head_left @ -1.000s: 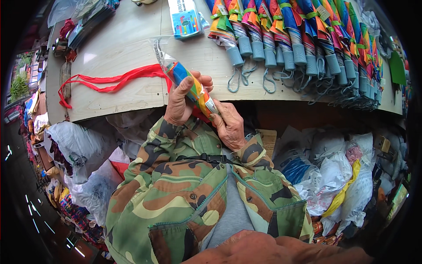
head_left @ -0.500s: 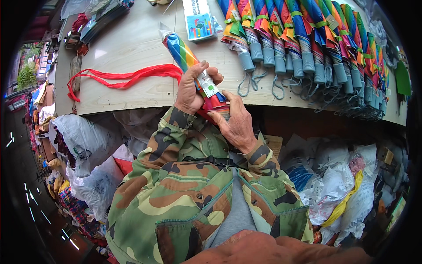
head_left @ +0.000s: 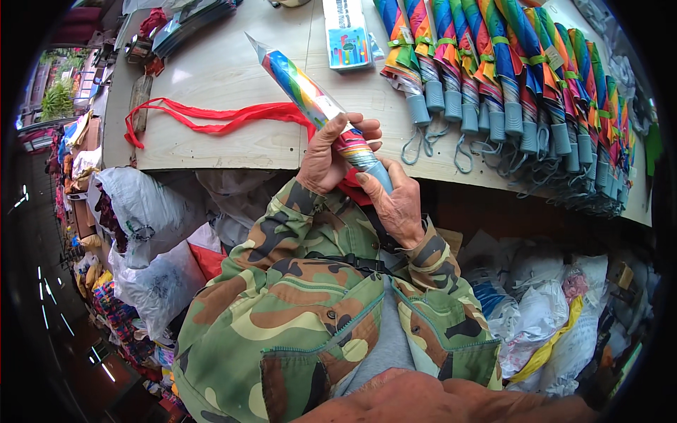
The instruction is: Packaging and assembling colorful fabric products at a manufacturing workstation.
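Note:
A folded rainbow umbrella slants across my body at the table's front edge. Clear plastic film shows past its far, pointed end, and a white label is on its side. My left hand is wrapped around its middle, palm up. On the blue-grey handle, at the near end, my right hand grips with the thumb on top. A red fabric strap runs from the table to behind my left hand, and red fabric shows below the umbrella.
Several similar umbrellas lie in a row at the right, handles and cord loops toward me. A box with a colourful print lies at the table's back. White plastic bags crowd the left below the table; more bags sit right.
The umbrella's handle now shows at the near end, where my right hand was on the fabric before. The umbrella reaches farther past my left hand. The whole view has shifted slightly.

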The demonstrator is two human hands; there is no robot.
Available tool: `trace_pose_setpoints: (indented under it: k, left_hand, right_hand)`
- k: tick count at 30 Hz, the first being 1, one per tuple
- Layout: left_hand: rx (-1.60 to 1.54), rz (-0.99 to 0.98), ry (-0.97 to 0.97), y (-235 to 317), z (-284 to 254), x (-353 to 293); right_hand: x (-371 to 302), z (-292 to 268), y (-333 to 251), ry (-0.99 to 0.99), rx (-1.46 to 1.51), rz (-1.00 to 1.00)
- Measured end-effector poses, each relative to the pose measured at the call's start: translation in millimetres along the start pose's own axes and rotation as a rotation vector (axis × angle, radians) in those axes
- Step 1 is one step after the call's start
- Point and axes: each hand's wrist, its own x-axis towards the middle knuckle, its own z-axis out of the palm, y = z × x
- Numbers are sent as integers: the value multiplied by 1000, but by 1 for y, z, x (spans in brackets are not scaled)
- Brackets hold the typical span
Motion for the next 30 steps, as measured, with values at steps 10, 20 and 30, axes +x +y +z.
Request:
trace_pose_setpoints:
  k: [10,20,30]
  left_hand:
    - [-256,124,55,28,-19,19]
    - [66,-48,-9,-9,6,9]
    - [-218,108,76,28,-21,17]
  right_hand:
    - [-14,18,9,94,-357,-351]
    - [4,17,4,-24,275,115]
    - [11,38,12,-76,-387,-134]
